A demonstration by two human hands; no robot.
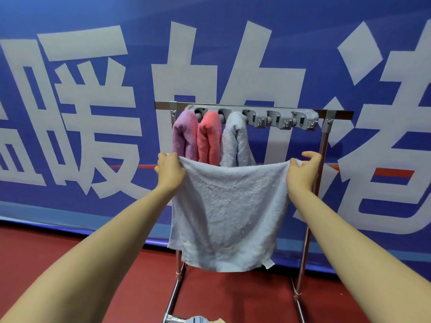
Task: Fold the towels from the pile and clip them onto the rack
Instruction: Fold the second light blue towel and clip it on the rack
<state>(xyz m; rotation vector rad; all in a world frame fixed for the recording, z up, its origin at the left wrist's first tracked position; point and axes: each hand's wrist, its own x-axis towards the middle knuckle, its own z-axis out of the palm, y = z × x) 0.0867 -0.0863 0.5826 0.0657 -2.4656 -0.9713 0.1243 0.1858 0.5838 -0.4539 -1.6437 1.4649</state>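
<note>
1. pale blue terry, worn and linty: the towel (227, 213) hung full width between the two hands, in front of the rack (325, 141) and below its clip bar (256, 118).
2. the left hand (170, 170) was closed over the top left corner, fingers curled round the hem; the right hand (302, 170) pinched the top right corner between thumb and fingers, with the upper fingers raised and loose above it.
3. between the grips the top edge sagged in a shallow curve, and below them the cloth dropped limp to a ragged lower hem with a small tag at the corner under the right hand.
4. judged from that sag, it would handle as light, soft and floppy, with no stiffness of its own; the pile looked grippy rather than slick, so a pinch at the corners should be enough.
5. just beyond the grips, three folded towels hung clipped: purple (185, 136), pink (209, 138) and grey (235, 141). the clips above the right hand looked free.
6. for the fold, the best holds seemed the top corners already taken, brought together so the hem doubles; the doubled ridge is what a clip could bite.
</note>
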